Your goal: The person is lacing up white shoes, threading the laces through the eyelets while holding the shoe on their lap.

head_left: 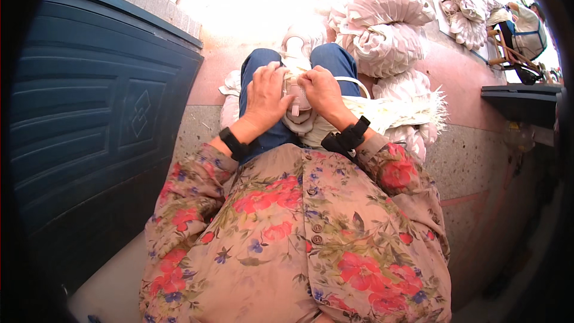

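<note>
Between my jeans-clad knees lies a pale pink-and-white fabric piece [297, 97] with a small tab. My left hand [266, 93] bends over its left side, fingers close together and fingertips on the pale material at its upper edge. Facing it, my right hand [323, 91] is closed in a pinch at the same upper edge; what sits between its fingertips is too small to make out. A bundle of cream strips [388, 110] with frayed ends lies across beside my right thigh. One looped cream band [354, 82] curves over my right knee.
Large coiled bundles of layered white-pink fabric pieces [388, 30] are heaped ahead to the right. More bundles [465, 15] lie farther right, near a wooden-framed chair [508, 48]. A dark blue panelled door [107, 84] stands close on the left. A dark ledge [520, 101] juts in at right.
</note>
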A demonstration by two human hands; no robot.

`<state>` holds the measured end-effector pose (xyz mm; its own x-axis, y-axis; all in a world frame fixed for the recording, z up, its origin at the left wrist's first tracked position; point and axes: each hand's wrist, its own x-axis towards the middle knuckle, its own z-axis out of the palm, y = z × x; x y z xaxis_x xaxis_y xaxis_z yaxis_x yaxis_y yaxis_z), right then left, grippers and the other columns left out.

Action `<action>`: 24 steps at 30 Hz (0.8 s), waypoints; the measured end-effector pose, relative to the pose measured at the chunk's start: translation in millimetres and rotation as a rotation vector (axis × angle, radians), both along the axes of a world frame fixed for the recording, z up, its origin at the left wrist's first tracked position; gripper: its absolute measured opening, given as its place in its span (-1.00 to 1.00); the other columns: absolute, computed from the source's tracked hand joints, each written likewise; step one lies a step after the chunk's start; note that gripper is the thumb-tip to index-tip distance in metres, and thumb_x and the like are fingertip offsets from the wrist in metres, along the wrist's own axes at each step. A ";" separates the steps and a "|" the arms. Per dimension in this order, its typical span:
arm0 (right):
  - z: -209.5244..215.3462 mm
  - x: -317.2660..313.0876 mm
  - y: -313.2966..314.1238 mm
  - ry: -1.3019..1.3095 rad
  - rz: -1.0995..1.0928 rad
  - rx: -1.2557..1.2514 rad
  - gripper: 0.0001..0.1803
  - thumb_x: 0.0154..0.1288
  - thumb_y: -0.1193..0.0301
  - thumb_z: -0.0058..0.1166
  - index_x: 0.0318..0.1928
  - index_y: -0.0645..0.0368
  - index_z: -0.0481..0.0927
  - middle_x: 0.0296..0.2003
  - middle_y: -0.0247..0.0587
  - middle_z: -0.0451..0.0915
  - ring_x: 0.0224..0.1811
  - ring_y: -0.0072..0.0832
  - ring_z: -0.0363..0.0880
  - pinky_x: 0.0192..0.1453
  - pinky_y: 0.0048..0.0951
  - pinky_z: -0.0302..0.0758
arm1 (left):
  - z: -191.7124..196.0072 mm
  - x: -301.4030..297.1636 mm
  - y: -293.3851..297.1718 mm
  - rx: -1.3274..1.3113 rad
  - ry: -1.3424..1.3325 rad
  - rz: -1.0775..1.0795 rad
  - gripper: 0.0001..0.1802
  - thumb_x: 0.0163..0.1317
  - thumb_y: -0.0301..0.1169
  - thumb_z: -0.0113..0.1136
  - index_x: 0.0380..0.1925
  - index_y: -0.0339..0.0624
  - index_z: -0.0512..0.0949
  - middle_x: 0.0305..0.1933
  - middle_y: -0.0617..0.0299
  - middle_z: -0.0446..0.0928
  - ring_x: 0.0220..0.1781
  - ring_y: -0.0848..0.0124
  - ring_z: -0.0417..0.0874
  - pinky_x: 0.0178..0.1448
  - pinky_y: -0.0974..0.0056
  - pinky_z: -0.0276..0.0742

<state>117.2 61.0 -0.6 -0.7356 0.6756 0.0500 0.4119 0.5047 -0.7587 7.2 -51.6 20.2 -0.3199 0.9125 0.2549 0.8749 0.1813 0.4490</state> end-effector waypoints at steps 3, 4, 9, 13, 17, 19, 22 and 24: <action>-1.0 -0.5 -3.0 0.005 0.000 -0.008 -0.84 0.05 0.43 -0.02 -0.48 0.23 0.58 -0.41 0.00 0.48 -0.27 -0.09 0.45 -0.18 -0.19 0.38 | -3.1 3.2 -7.0 -0.003 0.075 0.038 -0.61 -0.12 -0.43 0.21 -0.22 -0.23 0.42 0.06 -0.02 0.29 0.13 0.01 0.23 0.14 0.07 0.18; 0.0 0.0 -2.4 0.004 0.002 -0.006 -0.84 0.05 0.43 -0.02 -0.48 0.23 0.58 -0.41 0.00 0.48 -0.27 -0.09 0.45 -0.18 -0.19 0.38 | -3.9 2.6 -8.4 -0.015 0.143 0.041 -0.69 -0.09 -0.45 0.17 -0.27 -0.24 0.45 0.06 -0.02 0.29 0.12 0.00 0.24 0.11 0.05 0.19; -3.5 0.7 0.4 0.040 0.094 -0.002 -0.86 0.06 0.51 -0.06 -0.34 0.25 0.53 -0.42 0.04 0.50 -0.26 -0.07 0.44 -0.17 -0.18 0.38 | -6.5 10.8 -8.6 -0.020 0.322 0.048 -0.80 -0.06 -0.46 0.08 -0.36 -0.25 0.48 0.07 -0.02 0.30 0.12 0.00 0.25 0.04 0.05 0.20; 0.9 0.3 -0.7 0.070 0.117 0.001 -0.81 0.07 0.55 -0.09 -0.26 0.26 0.48 -0.42 0.07 0.50 -0.26 -0.07 0.44 -0.18 -0.17 0.37 | -14.1 12.5 -6.7 -0.011 0.324 0.080 -0.77 -0.06 -0.44 0.04 -0.33 -0.24 0.48 0.07 -0.01 0.31 0.12 0.02 0.25 0.03 0.04 0.19; -8.7 -2.5 10.1 0.174 0.186 0.042 -0.78 0.06 0.56 -0.05 -0.21 0.26 0.41 -0.49 -0.08 0.48 -0.42 -0.22 0.46 -0.29 -0.32 0.40 | -17.2 12.3 -6.2 -0.023 0.283 0.096 -0.74 -0.07 -0.44 0.03 -0.30 -0.23 0.47 0.07 -0.01 0.31 0.13 0.04 0.24 0.06 0.03 0.18; -7.0 -2.6 13.4 0.172 0.178 -0.009 -0.77 0.05 0.57 -0.05 -0.20 0.26 0.41 -0.50 -0.12 0.47 -0.46 -0.30 0.46 -0.31 -0.38 0.40 | -18.5 10.6 -6.9 -0.009 0.229 0.081 -0.72 -0.09 -0.46 0.02 -0.29 -0.22 0.48 0.07 0.01 0.31 0.14 0.05 0.23 0.08 0.03 0.16; -1.7 -1.0 15.4 0.147 0.193 -0.226 -0.79 0.06 0.55 -0.07 -0.24 0.30 0.43 -0.51 0.00 0.50 -0.41 -0.14 0.48 -0.31 -0.30 0.40 | -21.2 8.0 -8.3 0.004 0.202 0.071 -0.69 -0.12 -0.48 0.01 -0.27 -0.20 0.49 0.07 0.04 0.32 0.14 0.07 0.23 0.09 0.03 0.15; -0.3 -0.7 15.0 0.173 0.199 -0.349 -0.76 0.04 0.53 -0.02 -0.22 0.31 0.43 -0.51 -0.02 0.51 -0.44 -0.20 0.50 -0.31 -0.35 0.42 | -19.9 7.7 -8.0 0.017 0.180 0.069 -0.70 -0.13 -0.49 0.01 -0.29 -0.20 0.50 0.06 0.06 0.32 0.14 0.08 0.23 0.09 0.03 0.15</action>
<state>116.4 76.0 -0.9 -0.8541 0.5197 -0.0218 0.1841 0.2629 -0.9471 14.8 -59.6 0.3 -0.3291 0.8850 0.3293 0.9273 0.2370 0.2896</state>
